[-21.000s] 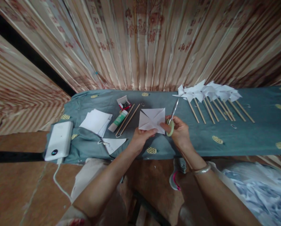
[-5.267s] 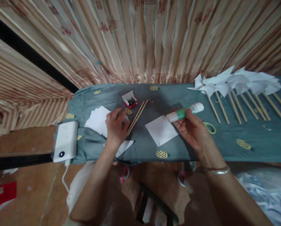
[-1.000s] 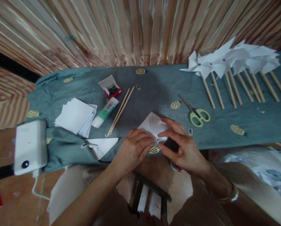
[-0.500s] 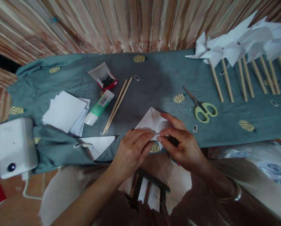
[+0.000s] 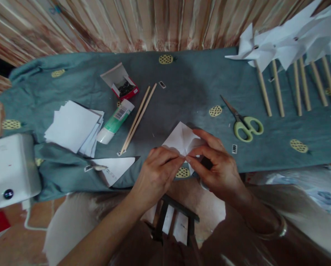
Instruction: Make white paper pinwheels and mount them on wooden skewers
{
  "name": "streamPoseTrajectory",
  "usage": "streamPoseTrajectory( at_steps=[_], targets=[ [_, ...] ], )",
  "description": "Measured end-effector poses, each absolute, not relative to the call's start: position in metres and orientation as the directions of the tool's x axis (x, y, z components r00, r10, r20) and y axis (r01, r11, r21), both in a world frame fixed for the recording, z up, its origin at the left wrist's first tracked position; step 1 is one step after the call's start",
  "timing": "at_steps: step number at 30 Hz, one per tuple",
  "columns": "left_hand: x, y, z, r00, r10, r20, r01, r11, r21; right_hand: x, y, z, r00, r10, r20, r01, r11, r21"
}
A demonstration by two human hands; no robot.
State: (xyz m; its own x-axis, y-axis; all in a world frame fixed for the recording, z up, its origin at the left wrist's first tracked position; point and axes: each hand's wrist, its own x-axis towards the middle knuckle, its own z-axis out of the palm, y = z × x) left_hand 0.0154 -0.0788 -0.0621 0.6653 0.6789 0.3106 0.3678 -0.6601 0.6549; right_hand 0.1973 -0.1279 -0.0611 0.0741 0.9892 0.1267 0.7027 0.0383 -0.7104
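Both hands pinch a creased white sheet of paper [image 5: 179, 135] at the near edge of the cloth-covered table. My left hand [image 5: 159, 171] has its thumb and fingers closed on the paper's lower left part. My right hand [image 5: 215, 160] grips the right side, its thumb and index fingertip meeting the left fingertips near the paper's middle. One corner of the sheet points away from me, and its lower part is partly hidden by the fingers. Left of my hands lies a white paper triangle [image 5: 117, 166]. A pair of green-handled scissors [image 5: 244, 123] rests to the right.
Two thin wooden sticks [image 5: 139, 118], a glue tube [image 5: 116, 121], an opened red box of small dark pieces [image 5: 123, 87] and a stack of white paper [image 5: 72, 125] lie on the left. Several paper pinwheels on sticks [image 5: 276, 88] lie at right. A white device [image 5: 14, 170] sits far left.
The fingertips of both hands have come closer together at the paper's middle. The view has shifted slightly, so the table things sit a little higher in it.
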Motion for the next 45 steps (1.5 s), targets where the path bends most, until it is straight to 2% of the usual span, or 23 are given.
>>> streamPoseTrajectory(
  at_steps=[16,29,38,45],
  targets=[
    [0.017,-0.076,-0.061,0.674,0.687,0.273,0.396,-0.647,0.652,0.198,-0.128,-0.060,0.060,0.989,0.136,0.712,0.053,-0.700],
    [0.017,-0.075,-0.061,0.679,0.675,0.289,0.398,-0.668,0.628,0.196,-0.130,-0.062,0.054,0.974,0.222,0.709,0.120,-0.695],
    [0.017,-0.075,-0.062,0.680,0.681,0.272,0.405,-0.658,0.635,0.193,-0.131,-0.065,-0.050,0.941,0.336,0.759,0.254,-0.599],
    [0.018,-0.077,-0.060,0.659,0.696,0.285,0.427,-0.658,0.620,0.186,-0.138,-0.067,-0.093,0.916,0.389,0.814,0.295,-0.501]
  ],
)
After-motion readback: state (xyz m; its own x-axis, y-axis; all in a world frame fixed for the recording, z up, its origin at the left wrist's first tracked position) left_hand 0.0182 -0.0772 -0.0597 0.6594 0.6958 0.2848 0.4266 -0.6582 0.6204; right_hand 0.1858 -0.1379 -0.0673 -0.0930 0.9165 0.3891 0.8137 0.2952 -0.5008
